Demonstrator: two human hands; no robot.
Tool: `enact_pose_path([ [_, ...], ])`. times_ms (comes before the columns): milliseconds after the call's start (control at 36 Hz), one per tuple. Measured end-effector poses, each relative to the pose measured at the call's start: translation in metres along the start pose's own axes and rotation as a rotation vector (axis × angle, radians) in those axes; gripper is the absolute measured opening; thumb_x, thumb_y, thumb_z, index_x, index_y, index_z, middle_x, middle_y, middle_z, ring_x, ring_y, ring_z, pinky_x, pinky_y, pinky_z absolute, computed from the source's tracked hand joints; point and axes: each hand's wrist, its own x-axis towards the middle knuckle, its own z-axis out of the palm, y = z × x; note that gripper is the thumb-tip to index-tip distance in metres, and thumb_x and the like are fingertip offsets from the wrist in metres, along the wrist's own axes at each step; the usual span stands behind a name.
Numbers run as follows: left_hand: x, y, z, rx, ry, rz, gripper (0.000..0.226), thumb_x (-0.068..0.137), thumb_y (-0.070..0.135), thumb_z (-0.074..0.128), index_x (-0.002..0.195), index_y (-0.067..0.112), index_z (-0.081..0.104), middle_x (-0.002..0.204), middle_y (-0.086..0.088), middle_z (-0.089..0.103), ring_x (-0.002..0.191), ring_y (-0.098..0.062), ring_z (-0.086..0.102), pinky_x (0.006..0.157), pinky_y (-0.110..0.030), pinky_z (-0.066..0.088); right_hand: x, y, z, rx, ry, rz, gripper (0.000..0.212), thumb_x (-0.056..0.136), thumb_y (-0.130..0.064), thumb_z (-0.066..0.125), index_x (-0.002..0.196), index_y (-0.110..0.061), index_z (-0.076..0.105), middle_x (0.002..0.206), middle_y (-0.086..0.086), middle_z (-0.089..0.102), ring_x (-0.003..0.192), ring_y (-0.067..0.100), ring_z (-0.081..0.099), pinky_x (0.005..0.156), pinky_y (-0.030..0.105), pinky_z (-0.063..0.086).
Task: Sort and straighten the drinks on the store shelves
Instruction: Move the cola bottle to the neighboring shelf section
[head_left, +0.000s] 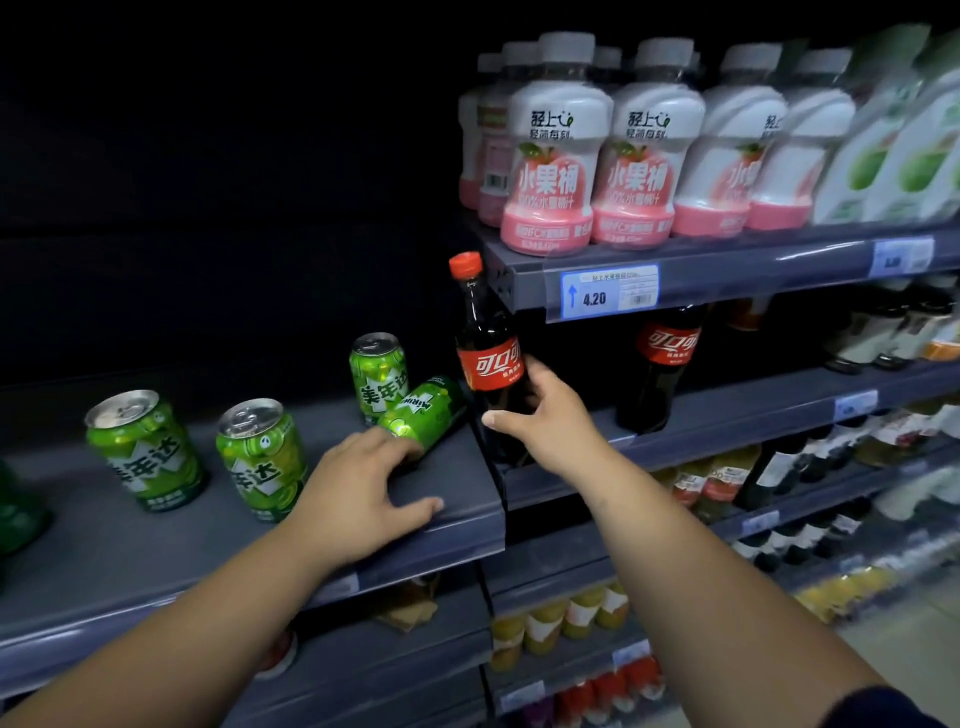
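Left hand (363, 493), fingers (387, 447) spread flat on the grey shelf (156, 545), touches a tipped green Mirinda can (423, 410). Right hand (545, 415), fingers curled, grips an upright cola bottle (491, 364) at the left end of the neighbouring shelf (727, 410).
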Motion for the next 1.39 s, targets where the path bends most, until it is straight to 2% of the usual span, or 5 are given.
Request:
enact_pose_path([
  [167, 0.015, 0.008, -0.013, -0.050, 0.078, -0.050, 0.062, 0.072, 0.073, 0.051, 0.115, 0.030, 0.062, 0.099, 0.008, 0.061, 0.098, -0.019, 0.059, 0.086, -0.037, 0.050, -0.003, 0.003, 0.001, 0.005, 0.015, -0.014, 0.089, 0.059, -0.049, 0.078, 0.142, -0.034, 0.048, 0.130, -0.012, 0.065, 0.123, 0.008, 0.059, 0.111, 0.037, 0.043],
  [444, 0.033, 0.029, -0.024, -0.081, 0.089, -0.027, 0.056, 0.082, 0.051, 0.071, 0.130, 0.025, 0.057, 0.119, 0.002, 0.056, 0.115, -0.020, 0.052, 0.096, -0.039, 0.047, 0.009, -0.008, -0.014, -0.156, -0.093, -0.064, 0.089, 0.075, -0.020, 0.086, 0.152, -0.028, 0.041, 0.134, -0.012, 0.057, 0.120, 0.003, 0.052, 0.104, 0.021, 0.038],
  [861, 0.049, 0.029, -0.020, -0.041, 0.053, -0.033, 0.051, 0.083, 0.047, 0.070, 0.129, 0.027, 0.061, 0.126, 0.002, 0.057, 0.119, -0.021, 0.052, 0.098, -0.036, 0.046, 0.016, 0.008, -0.041, -0.266, 0.037, 0.085, 0.091, 0.068, -0.043, 0.083, 0.150, -0.034, 0.043, 0.135, -0.010, 0.064, 0.121, 0.015, 0.061, 0.106, 0.038, 0.048],
  [1139, 0.056, 0.030, -0.018, 0.006, -0.011, -0.056, 0.053, 0.082, 0.038, 0.072, 0.132, 0.027, 0.060, 0.129, 0.000, 0.056, 0.121, -0.025, 0.051, 0.100, -0.038, 0.046, 0.017, 0.011, -0.052, -0.055, 0.198, 0.166, 0.051, 0.077, -0.026, 0.084, 0.123, -0.022, 0.062, 0.098, -0.002, 0.074, 0.089, 0.027, 0.073, 0.078, 0.036, 0.060],
  [1389, 0.059, 0.023, -0.008, 0.143, 0.020, -0.038, 0.035, 0.082, 0.019, 0.068, 0.115, 0.030, 0.072, 0.125, 0.000, 0.059, 0.112, -0.032, 0.055, 0.088, -0.043, 0.054, 0.013, 0.037, -0.042, 0.134, 0.318, 0.092, 0.037, 0.067, -0.037, 0.080, 0.096, -0.036, 0.057, 0.103, -0.002, 0.072, 0.096, 0.020, 0.070, 0.093, 0.049, 0.056],
])
